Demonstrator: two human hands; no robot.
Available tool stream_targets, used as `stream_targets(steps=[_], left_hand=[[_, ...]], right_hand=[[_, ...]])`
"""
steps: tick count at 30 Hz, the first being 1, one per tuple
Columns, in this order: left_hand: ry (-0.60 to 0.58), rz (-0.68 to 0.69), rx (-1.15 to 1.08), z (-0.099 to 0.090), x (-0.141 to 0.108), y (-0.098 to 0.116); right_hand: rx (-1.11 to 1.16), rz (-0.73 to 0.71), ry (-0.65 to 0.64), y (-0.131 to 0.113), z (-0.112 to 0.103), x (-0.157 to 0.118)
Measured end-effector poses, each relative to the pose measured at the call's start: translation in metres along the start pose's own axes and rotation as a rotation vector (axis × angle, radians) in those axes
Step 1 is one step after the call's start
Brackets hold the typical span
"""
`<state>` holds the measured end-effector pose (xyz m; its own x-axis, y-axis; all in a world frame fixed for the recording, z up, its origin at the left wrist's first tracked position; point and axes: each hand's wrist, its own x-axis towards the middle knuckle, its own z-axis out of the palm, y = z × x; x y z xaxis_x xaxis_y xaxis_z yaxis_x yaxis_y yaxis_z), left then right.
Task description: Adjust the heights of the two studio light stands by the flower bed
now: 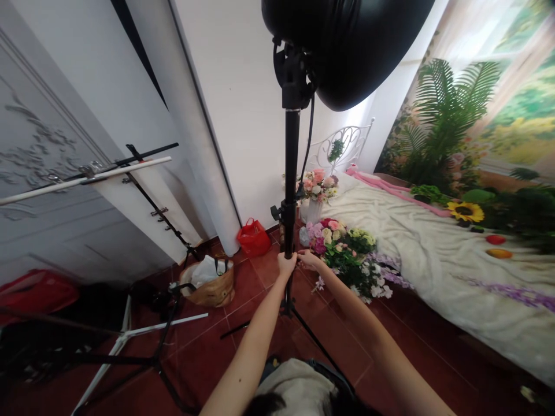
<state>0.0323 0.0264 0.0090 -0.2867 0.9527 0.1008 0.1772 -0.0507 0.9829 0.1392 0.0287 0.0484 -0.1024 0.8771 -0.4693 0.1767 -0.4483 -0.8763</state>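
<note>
A black light stand (291, 156) rises in front of me, with a large black lamp head (347, 46) tilted at its top. My left hand (286, 264) is wrapped round the lower part of the pole. Just right of the pole, my right hand (309, 259) has its fingers pinched together close to it; what they hold is too small to make out. Higher up, a black clamp knob (276, 213) sticks out from the pole's collar. A black cable (310, 136) hangs from the lamp along the pole. The stand's legs (316, 338) spread on the tiled floor.
Bunches of artificial flowers (342, 248) stand beside a bed with a cream cover (416, 242) on the right. A red bag (254, 237) and a woven basket (217, 289) sit left of the stand. Further left are other stands and a white crossbar (130, 166).
</note>
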Motion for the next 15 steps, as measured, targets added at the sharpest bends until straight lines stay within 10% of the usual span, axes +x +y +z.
stream_targets(steps=[6,15], left_hand=[[-0.019,-0.016,-0.013,-0.002,-0.003,0.005],[-0.002,0.005,0.019,-0.001,-0.001,0.003]], right_hand=[[0.247,-0.274,-0.080,0.032,-0.007,-0.010],[0.182,-0.052,-0.141,0.013,-0.024,-0.022]])
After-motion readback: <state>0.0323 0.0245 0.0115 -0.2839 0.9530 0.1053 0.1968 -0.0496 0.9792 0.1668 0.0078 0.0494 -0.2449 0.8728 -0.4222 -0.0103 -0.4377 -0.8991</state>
